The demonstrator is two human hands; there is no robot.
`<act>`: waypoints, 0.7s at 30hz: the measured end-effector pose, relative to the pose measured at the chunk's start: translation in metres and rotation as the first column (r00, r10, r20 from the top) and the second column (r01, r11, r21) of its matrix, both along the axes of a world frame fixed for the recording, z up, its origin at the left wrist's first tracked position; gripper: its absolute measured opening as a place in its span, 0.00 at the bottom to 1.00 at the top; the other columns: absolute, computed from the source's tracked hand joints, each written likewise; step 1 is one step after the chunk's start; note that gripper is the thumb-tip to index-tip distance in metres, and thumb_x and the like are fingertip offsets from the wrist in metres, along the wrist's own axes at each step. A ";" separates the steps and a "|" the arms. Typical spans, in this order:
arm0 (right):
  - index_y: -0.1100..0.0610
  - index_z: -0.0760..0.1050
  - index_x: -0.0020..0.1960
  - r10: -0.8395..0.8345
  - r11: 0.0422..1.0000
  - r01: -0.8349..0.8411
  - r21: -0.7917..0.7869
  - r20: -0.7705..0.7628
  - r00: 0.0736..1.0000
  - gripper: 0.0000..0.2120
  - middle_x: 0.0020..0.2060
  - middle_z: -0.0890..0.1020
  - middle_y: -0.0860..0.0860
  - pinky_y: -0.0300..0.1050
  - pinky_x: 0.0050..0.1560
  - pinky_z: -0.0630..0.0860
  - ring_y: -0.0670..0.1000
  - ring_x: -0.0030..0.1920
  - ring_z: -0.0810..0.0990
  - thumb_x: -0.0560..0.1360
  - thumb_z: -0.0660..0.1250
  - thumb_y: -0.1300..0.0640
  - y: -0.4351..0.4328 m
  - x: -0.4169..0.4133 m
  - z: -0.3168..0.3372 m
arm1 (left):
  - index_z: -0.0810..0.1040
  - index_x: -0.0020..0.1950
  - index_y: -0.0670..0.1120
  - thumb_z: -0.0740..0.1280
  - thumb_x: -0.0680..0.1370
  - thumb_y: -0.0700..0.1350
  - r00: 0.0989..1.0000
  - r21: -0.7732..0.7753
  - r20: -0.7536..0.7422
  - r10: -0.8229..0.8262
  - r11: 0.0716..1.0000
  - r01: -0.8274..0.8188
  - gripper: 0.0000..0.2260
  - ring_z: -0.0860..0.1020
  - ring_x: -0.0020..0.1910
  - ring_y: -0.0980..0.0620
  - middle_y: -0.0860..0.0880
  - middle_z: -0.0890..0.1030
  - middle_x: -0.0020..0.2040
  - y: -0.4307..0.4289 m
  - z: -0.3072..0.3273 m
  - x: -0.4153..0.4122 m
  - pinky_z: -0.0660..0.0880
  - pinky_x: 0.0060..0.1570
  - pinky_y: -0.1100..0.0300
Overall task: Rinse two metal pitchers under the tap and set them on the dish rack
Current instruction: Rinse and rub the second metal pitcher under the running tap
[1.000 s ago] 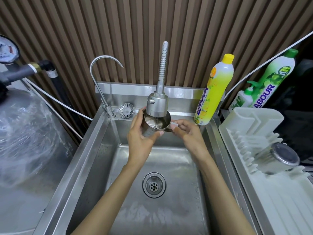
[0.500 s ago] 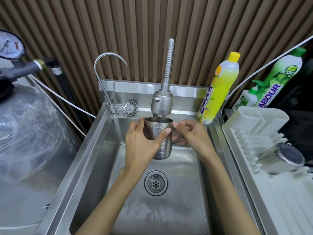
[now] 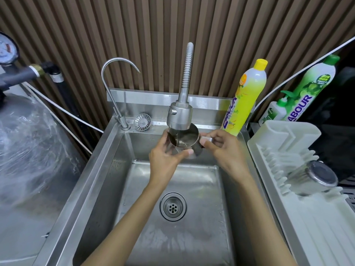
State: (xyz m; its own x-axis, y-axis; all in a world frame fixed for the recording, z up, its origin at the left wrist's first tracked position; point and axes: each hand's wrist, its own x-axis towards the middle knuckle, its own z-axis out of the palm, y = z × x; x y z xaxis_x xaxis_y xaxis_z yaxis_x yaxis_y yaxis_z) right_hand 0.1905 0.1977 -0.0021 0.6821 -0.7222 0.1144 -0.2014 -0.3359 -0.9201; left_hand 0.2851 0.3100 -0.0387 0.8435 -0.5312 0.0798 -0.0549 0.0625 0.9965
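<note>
A small metal pitcher (image 3: pixel 186 138) is held over the sink, tilted with its mouth toward me, right under the tap head (image 3: pixel 179 117). A thin stream of water runs into it. My left hand (image 3: pixel 165 156) wraps its body from the left and below. My right hand (image 3: pixel 222 148) pinches its handle on the right. A second metal pitcher (image 3: pixel 311 178) lies on its side on the white dish rack (image 3: pixel 292 217) at the right, its base toward me.
The steel sink (image 3: pixel 107 169) has a drain (image 3: pixel 172 206) in the middle. A thin gooseneck tap (image 3: pixel 113 83) and a strainer (image 3: pixel 142 121) sit at the back left. A yellow soap bottle (image 3: pixel 245 100) and green bottles (image 3: pixel 311 87) stand at the back right. A plastic-wrapped tank (image 3: pixel 28 146) is at the left.
The pitcher stood upright half a second ago with water filling it; now it is raised and tipped with its mouth toward me under the tap head. Both hands kept their hold.
</note>
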 end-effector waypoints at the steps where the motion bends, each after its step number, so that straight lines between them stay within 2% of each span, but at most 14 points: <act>1: 0.54 0.73 0.36 0.021 0.992 -0.029 0.120 0.072 0.997 0.09 0.48 0.84 0.51 0.38 0.48 0.78 0.43 0.44 0.82 0.72 0.69 0.63 0.000 0.004 -0.004 | 0.72 0.63 0.49 0.78 0.61 0.33 0.998 -0.010 0.053 0.034 0.999 -0.034 0.33 0.78 0.55 0.60 0.52 0.80 0.56 -0.001 0.001 0.002 0.72 0.56 0.69; 3: 0.56 0.74 0.37 0.043 0.949 -0.097 0.301 0.178 0.983 0.08 0.44 0.83 0.49 0.36 0.48 0.75 0.41 0.42 0.81 0.73 0.68 0.64 0.000 0.011 -0.013 | 0.67 0.65 0.54 0.79 0.60 0.39 0.970 0.028 0.231 0.080 0.996 -0.088 0.38 0.74 0.56 0.68 0.61 0.76 0.56 0.001 0.007 0.004 0.68 0.58 0.73; 4: 0.57 0.75 0.38 0.056 0.919 -0.136 0.370 0.220 0.974 0.07 0.42 0.83 0.50 0.40 0.51 0.76 0.44 0.43 0.81 0.74 0.67 0.64 0.000 0.014 -0.017 | 0.67 0.66 0.53 0.79 0.60 0.41 0.945 0.051 0.317 0.086 0.993 -0.108 0.38 0.72 0.55 0.73 0.63 0.74 0.55 0.004 0.012 0.004 0.66 0.56 0.77; 6: 0.57 0.75 0.39 0.080 0.854 -0.219 0.472 0.296 0.952 0.06 0.39 0.82 0.55 0.49 0.57 0.75 0.51 0.44 0.80 0.74 0.66 0.63 0.003 0.018 -0.022 | 0.69 0.67 0.46 0.79 0.62 0.42 0.886 0.087 0.458 0.078 0.987 -0.132 0.36 0.68 0.52 0.78 0.61 0.73 0.55 0.009 0.023 0.005 0.62 0.52 0.83; 8: 0.58 0.75 0.39 0.104 0.803 -0.280 0.527 0.339 0.935 0.07 0.36 0.82 0.53 0.51 0.58 0.75 0.51 0.42 0.81 0.76 0.64 0.63 0.008 0.020 -0.024 | 0.72 0.65 0.43 0.79 0.62 0.43 0.818 0.127 0.572 0.065 0.978 -0.166 0.34 0.69 0.50 0.75 0.60 0.72 0.53 0.015 0.032 0.008 0.60 0.50 0.84; 10: 0.58 0.74 0.39 0.121 0.789 -0.293 0.539 0.332 0.936 0.07 0.34 0.82 0.52 0.50 0.56 0.78 0.51 0.40 0.82 0.76 0.62 0.64 0.012 0.023 -0.023 | 0.74 0.61 0.42 0.80 0.60 0.46 0.778 0.154 0.625 0.071 0.965 -0.211 0.32 0.68 0.48 0.69 0.58 0.73 0.51 0.020 0.038 0.010 0.60 0.49 0.84; 15: 0.58 0.76 0.40 0.112 0.852 -0.199 0.484 0.204 0.973 0.06 0.34 0.84 0.51 0.45 0.45 0.82 0.49 0.37 0.84 0.76 0.64 0.61 0.014 0.024 -0.021 | 0.77 0.56 0.44 0.79 0.61 0.53 0.782 0.252 0.615 0.102 0.914 -0.318 0.28 0.71 0.44 0.60 0.55 0.76 0.47 0.025 0.039 0.009 0.62 0.45 0.82; 18: 0.62 0.77 0.44 0.124 0.892 -0.158 0.424 0.105 0.987 0.07 0.34 0.84 0.53 0.42 0.38 0.80 0.49 0.35 0.84 0.75 0.66 0.59 0.008 0.018 -0.016 | 0.77 0.54 0.45 0.75 0.63 0.60 0.828 0.359 0.558 0.060 0.882 -0.306 0.26 0.78 0.45 0.53 0.50 0.82 0.47 0.025 0.035 0.007 0.69 0.45 0.70; 21: 0.61 0.78 0.41 0.079 0.947 -0.075 0.313 -0.003 0.997 0.08 0.36 0.84 0.59 0.48 0.39 0.81 0.54 0.36 0.84 0.74 0.68 0.56 0.002 0.012 -0.005 | 0.79 0.56 0.48 0.74 0.64 0.62 0.919 0.434 0.394 0.001 0.881 -0.187 0.26 0.81 0.49 0.54 0.50 0.84 0.47 0.022 0.031 0.005 0.75 0.54 0.61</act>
